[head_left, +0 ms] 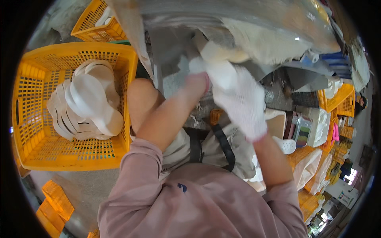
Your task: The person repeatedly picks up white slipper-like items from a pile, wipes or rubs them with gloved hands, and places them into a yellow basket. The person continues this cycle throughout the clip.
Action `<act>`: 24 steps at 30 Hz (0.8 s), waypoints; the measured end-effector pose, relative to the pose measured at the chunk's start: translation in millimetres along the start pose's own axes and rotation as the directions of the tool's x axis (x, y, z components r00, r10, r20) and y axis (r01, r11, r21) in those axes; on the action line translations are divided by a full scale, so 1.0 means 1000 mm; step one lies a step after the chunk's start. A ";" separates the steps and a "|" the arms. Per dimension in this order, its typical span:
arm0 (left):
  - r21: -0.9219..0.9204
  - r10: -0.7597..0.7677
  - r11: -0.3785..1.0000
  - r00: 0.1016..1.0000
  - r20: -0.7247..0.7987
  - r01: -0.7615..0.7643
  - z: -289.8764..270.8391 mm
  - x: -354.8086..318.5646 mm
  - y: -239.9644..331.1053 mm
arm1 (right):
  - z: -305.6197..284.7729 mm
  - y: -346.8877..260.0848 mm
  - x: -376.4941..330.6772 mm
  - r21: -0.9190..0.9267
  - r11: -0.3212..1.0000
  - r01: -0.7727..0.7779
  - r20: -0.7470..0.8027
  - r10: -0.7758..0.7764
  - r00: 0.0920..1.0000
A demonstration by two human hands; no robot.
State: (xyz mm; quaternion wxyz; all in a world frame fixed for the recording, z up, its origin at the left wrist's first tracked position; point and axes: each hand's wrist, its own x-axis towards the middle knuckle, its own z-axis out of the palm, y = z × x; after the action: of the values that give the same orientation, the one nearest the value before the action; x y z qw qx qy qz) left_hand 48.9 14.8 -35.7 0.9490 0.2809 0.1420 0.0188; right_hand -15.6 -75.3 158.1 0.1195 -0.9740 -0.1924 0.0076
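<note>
A white foam shoe piece (225, 74), blurred by motion, is in front of me against a rounded cream-coloured part of the machine (224, 53). My right hand (243, 104), in a white knitted glove with a pink cuff, is closed round it from the right. Also gloved, my left hand (197, 68) is at the piece's left side; its fingers are smeared and partly hidden behind the wrist. To my left, a stack of white sole-shaped shoe pieces (89, 99) lies in a large yellow crate (75, 163).
Grey and whitish sheeting (270, 39) hangs over the machine ahead. Another yellow crate (115, 31) stands at the far left. On the right are a white clog (286, 146), a pale bin of white pieces (318, 127) and several yellow crates (337, 97). More yellow crates (55, 206) stand behind at left.
</note>
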 end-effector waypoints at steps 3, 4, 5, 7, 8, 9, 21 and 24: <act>0.321 0.029 0.945 0.991 0.130 -0.070 -0.010 0.005 0.009 | 0.013 0.015 -0.007 0.224 0.974 -0.040 -0.067 0.056 0.996; 0.352 -0.006 0.935 0.988 0.155 -0.049 -0.011 0.005 0.012 | 0.017 0.020 -0.017 0.242 0.969 -0.053 -0.112 0.082 0.990; 0.351 -0.060 0.936 0.985 0.164 -0.002 -0.010 0.003 0.014 | 0.021 0.024 -0.026 0.307 0.951 -0.048 -0.136 0.094 0.986; 0.331 -0.124 0.941 0.978 0.167 0.063 -0.003 -0.004 0.017 | 0.034 0.031 -0.030 0.320 0.946 0.049 -0.232 0.028 0.972; 0.312 -0.147 0.942 0.987 0.062 0.121 0.001 -0.010 0.016 | 0.040 0.033 -0.028 0.307 0.952 0.001 -0.234 0.075 0.969; 0.177 -0.092 0.982 0.989 0.112 0.071 0.006 -0.014 0.015 | 0.043 0.031 -0.021 0.301 0.954 0.020 -0.276 0.067 0.959; -0.253 -0.124 0.951 0.967 0.222 0.180 0.026 -0.037 0.022 | 0.021 0.012 -0.004 0.630 0.771 -0.087 -0.025 0.132 0.991; 0.421 -0.037 0.907 0.999 0.036 0.018 0.029 -0.043 0.026 | 0.020 0.016 0.004 0.528 0.842 -0.115 0.100 0.072 0.992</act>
State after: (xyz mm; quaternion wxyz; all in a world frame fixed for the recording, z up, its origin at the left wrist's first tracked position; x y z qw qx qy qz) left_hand 16.5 16.5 12.5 0.8692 0.4770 0.1264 -0.0315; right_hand -6.8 -84.0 135.4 0.3767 -0.9099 -0.1395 0.1036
